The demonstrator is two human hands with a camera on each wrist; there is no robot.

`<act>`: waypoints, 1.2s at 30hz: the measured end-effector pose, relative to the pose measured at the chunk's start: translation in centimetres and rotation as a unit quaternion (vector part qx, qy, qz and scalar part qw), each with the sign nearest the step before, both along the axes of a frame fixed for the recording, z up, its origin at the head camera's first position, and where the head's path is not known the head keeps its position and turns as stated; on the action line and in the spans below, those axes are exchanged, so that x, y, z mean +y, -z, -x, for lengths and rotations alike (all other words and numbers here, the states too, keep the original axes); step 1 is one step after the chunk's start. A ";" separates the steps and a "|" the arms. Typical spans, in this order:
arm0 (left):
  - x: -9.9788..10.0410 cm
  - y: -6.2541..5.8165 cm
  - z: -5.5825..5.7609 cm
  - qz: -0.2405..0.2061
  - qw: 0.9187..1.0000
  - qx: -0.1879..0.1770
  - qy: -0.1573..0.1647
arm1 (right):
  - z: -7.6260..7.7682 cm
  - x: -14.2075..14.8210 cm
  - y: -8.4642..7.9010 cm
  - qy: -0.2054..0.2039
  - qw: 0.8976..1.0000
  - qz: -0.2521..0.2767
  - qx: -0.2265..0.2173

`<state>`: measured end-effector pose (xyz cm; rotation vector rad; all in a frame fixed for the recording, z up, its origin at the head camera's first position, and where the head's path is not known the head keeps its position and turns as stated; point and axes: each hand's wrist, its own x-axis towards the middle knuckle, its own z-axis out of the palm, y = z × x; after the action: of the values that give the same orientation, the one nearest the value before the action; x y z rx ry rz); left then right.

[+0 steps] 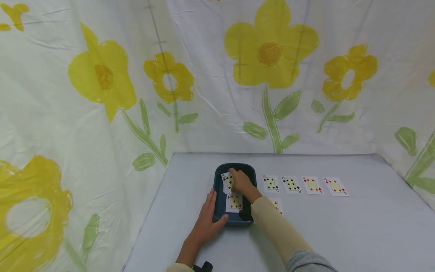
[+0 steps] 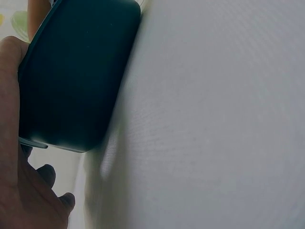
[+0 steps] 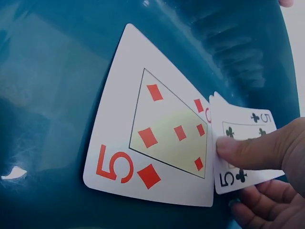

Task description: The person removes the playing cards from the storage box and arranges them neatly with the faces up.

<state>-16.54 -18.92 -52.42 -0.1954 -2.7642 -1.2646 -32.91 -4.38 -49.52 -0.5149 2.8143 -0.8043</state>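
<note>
A dark blue-green tray [image 1: 219, 221] stands on the table, with a five of diamonds [image 3: 157, 133] lying face up in it. My right hand [image 1: 242, 182] reaches into the tray and pinches a five of clubs [image 3: 245, 126] between thumb and fingers. The corner of another card peeks out behind that one in the right wrist view. Along the tray's left side rests my left hand [image 1: 206, 217], fingers extended and thumb by the near rim. In the left wrist view, the tray's outer wall [image 2: 81, 76] fills the space beside this hand.
Right of the tray lies a row of face-up cards: a black five [image 1: 270, 183], a black six [image 1: 291, 185], a red four [image 1: 313, 185] and another red four [image 1: 336, 186]. My right sleeve [image 1: 276, 228] partly covers a red card [image 1: 275, 204]. A flowered curtain [image 1: 210, 124] hangs behind the table.
</note>
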 end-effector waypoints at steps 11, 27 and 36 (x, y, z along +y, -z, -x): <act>-0.1 0.4 -0.2 0.003 1.000 0.007 0.002 | -0.1 1.2 -0.2 0.006 0.999 0.047 0.007; 0.0 0.5 0.0 0.002 1.000 0.003 -0.001 | -0.5 3.4 -1.9 -0.003 0.989 0.138 -0.047; 0.1 0.5 0.2 0.007 1.000 -0.004 -0.014 | -1.7 5.7 -3.8 0.020 0.976 0.204 -0.073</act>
<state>-16.71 -18.80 -52.94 -0.1538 -2.7724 -1.2431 -31.25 1.29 -45.71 -0.4316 2.5349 -1.3806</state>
